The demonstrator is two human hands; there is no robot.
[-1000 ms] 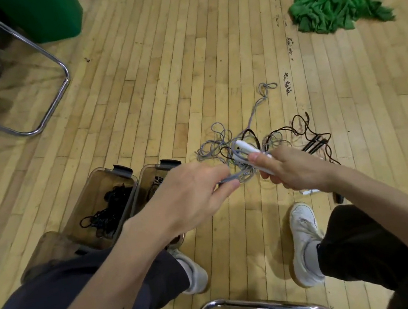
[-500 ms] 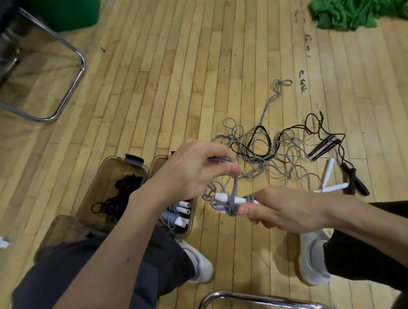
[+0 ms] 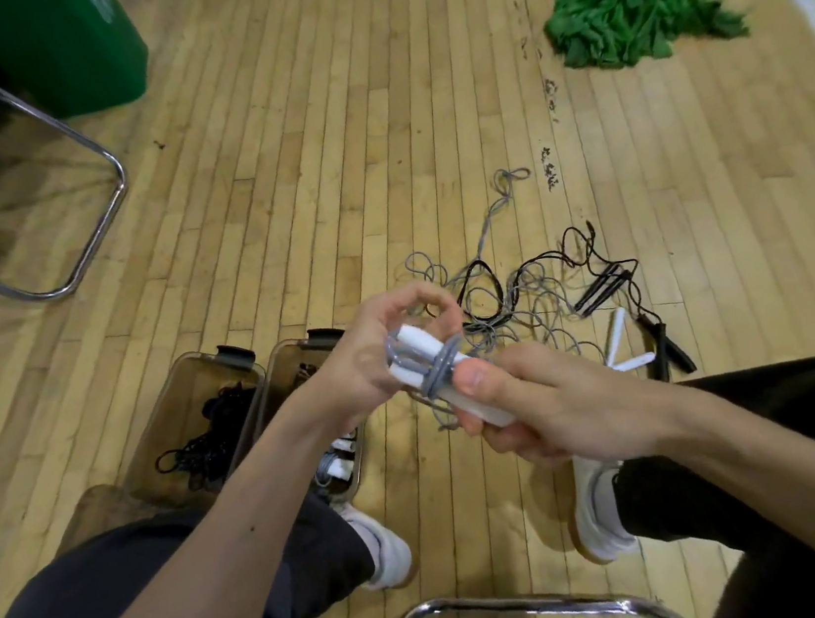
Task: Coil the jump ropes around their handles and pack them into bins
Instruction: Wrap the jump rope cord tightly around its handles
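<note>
Handles (image 3: 419, 354), white pair, clamped in my right hand (image 3: 538, 411), long axis running up-left toward my left hand (image 3: 376, 359), which curls over their free end, apparently pinching the grey cord (image 3: 442, 369) that trails away to the floor tangle (image 3: 512, 295).

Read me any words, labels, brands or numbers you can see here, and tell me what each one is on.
No text can be read in this view.
On the green container: a faint pale mark near its top, too blurred to read.
On the white handles, grey rope, clear bins and white shoes: no lettering visible.
</note>
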